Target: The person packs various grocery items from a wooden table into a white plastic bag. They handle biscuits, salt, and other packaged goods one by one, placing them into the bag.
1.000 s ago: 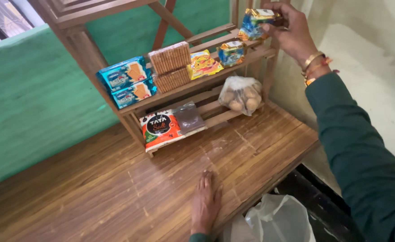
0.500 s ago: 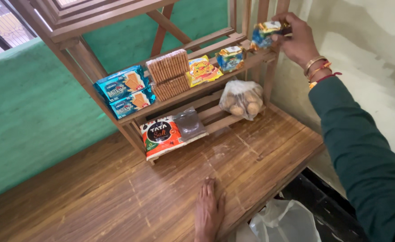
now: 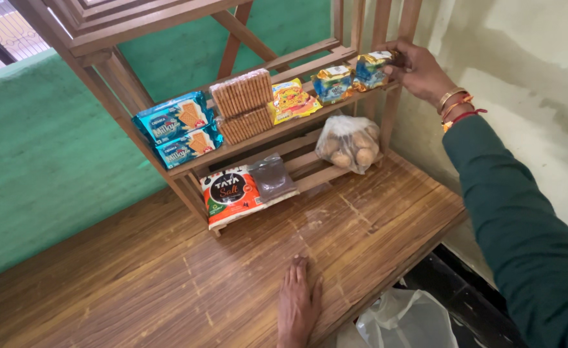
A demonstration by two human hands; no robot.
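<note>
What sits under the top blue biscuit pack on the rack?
Under the top blue pack lies a second blue pack, resting on the rack's slat. Its upper edge is covered, so anything between the two stays hidden.

1. We look down from head height onto the wooden bench [image 3: 168, 283], fairly near.
2. We face its far right corner, where the slatted rack [image 3: 136, 96] stands against green and pale walls.

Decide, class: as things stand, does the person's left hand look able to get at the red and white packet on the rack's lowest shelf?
Probably yes. The left hand lies flat on the wooden table, and only bare tabletop shows between it and the red and white packet, which leans at the open front of the wooden rack.
</note>
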